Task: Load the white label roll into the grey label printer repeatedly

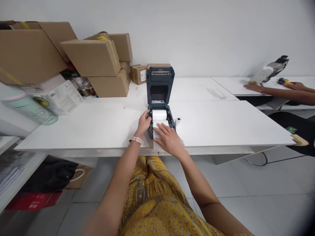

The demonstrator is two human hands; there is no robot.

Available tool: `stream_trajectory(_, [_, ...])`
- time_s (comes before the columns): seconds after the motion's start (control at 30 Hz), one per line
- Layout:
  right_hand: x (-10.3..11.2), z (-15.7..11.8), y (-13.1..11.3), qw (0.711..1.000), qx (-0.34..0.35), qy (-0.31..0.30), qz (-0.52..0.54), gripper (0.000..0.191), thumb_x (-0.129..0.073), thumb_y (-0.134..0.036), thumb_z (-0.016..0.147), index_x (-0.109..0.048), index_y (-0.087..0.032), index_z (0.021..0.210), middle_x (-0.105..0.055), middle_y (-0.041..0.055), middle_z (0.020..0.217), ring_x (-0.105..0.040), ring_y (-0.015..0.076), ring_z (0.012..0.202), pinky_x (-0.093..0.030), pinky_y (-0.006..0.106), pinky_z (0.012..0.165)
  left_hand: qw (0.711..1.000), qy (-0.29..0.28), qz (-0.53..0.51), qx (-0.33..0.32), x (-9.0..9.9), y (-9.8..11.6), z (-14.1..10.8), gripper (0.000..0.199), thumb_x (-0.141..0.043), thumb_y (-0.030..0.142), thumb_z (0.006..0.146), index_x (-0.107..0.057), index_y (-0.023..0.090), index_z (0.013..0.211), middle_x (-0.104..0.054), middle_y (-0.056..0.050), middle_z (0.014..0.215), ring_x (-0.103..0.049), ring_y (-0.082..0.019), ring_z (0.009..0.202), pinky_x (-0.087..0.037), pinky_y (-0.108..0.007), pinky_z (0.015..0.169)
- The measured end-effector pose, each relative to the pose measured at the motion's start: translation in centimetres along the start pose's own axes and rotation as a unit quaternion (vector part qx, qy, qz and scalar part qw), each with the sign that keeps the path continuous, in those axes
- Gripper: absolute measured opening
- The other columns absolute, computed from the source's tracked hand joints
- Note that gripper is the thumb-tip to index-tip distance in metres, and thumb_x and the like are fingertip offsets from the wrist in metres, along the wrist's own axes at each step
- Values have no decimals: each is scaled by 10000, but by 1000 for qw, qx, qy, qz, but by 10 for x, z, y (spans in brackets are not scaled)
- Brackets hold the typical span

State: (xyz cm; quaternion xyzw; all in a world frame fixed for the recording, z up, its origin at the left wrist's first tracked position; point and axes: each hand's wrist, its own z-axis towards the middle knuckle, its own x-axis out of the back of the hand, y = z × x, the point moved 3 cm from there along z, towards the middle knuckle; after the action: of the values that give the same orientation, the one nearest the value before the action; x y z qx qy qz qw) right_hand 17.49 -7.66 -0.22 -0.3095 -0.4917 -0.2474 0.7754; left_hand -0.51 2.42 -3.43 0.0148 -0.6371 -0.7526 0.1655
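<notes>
A dark grey label printer [161, 86] stands on the white table with its lid tipped back. Inside it lies a white paper roll [159, 114], and a strip of its paper hangs over the printer's front toward the table edge. My left hand [144, 124] grips the printer's left side beside the roll, fingers bent over the rim. Stretched out flat, my right hand [169, 139] rests on the paper strip at the front, fingers slightly apart. Just right of the printer is a small white roll [178, 121] with a dark core.
Cardboard boxes [91, 59] are stacked at the back left, near a mint-green bottle [29, 106] and a white carton [61, 96]. At the right table, another person's hands [253, 87] are beside a white box [262, 75] and a yellow-and-black object [283, 81]. The table's front edge [209, 146] is close to my body.
</notes>
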Motion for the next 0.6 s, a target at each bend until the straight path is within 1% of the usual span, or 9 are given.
stream_trajectory(0.13, [6,-6,2,1000,13,-6,22,521,-443,-465,1064,-515,-231,1524,-475,138,1630,-423,347,1527,-408,568,1207,999,6,46,13,3,16,-10,526,-514,117,882,-606,126,1400,-649,-155,1456,-629,-247,1333,-466,-414,1171])
stream_trajectory(0.17, [6,-6,2,1000,11,-5,24,522,-446,-461,1064,-518,-219,1521,-475,140,1630,-425,347,1525,-402,562,1213,997,18,77,2,4,22,-15,519,-529,129,892,-604,139,1405,-628,-154,1484,-590,-259,1386,-428,-432,1205])
stream_trajectory(0.23, [5,-7,1,1000,5,0,27,523,-463,-450,1059,-518,-209,1520,-475,144,1630,-424,350,1525,-389,565,1220,986,30,153,-54,3,36,-28,513,-562,167,912,-596,161,1423,-547,-149,1573,-451,-284,1515,-310,-474,1279])
stream_trajectory(0.3, [3,-8,-1,999,2,8,31,507,-494,-426,1049,-541,-196,1497,-490,160,1616,-427,354,1521,-378,575,1225,966,-12,225,-125,-4,50,-44,480,-566,220,942,-609,170,1417,-489,-137,1624,-332,-292,1584,-181,-506,1323])
stream_trajectory(0.37, [6,-11,-1,999,8,13,48,470,-539,-399,1028,-594,-179,1440,-535,181,1573,-448,363,1502,-374,593,1222,940,-102,282,-160,-14,58,-61,429,-522,287,988,-641,166,1382,-539,-136,1584,-360,-288,1571,-103,-529,1332])
stream_trajectory(0.43, [17,-17,2,994,43,-2,104,424,-575,-399,1008,-655,-185,1366,-602,175,1508,-504,356,1456,-403,589,1203,909,-170,341,-169,-21,62,-77,468,-425,367,1041,-620,157,1410,-548,-135,1576,-391,-275,1556,-84,-543,1332])
stream_trajectory(0.47, [26,-19,5,987,61,-21,148,396,-579,-415,1006,-687,-201,1322,-649,156,1457,-560,340,1406,-441,569,1178,893,-187,371,-172,-22,63,-84,512,-369,400,1060,-589,143,1443,-522,-140,1596,-382,-268,1561,-90,-545,1332])
stream_trajectory(0.53, [49,-20,15,969,69,-55,231,361,-574,-464,1009,-738,-235,1235,-738,107,1328,-677,294,1260,-525,507,1101,863,-200,427,-184,-22,65,-99,587,-303,440,1075,-517,102,1504,-448,-163,1642,-336,-267,1583,-117,-542,1333])
stream_trajectory(0.6, [78,-8,30,963,30,-21,267,366,-577,-508,1003,-754,-252,1195,-775,81,1252,-718,266,1184,-549,467,1070,840,-196,464,-202,-22,65,-114,617,-343,450,1066,-473,61,1528,-421,-194,1651,-319,-285,1590,-157,-537,1333])
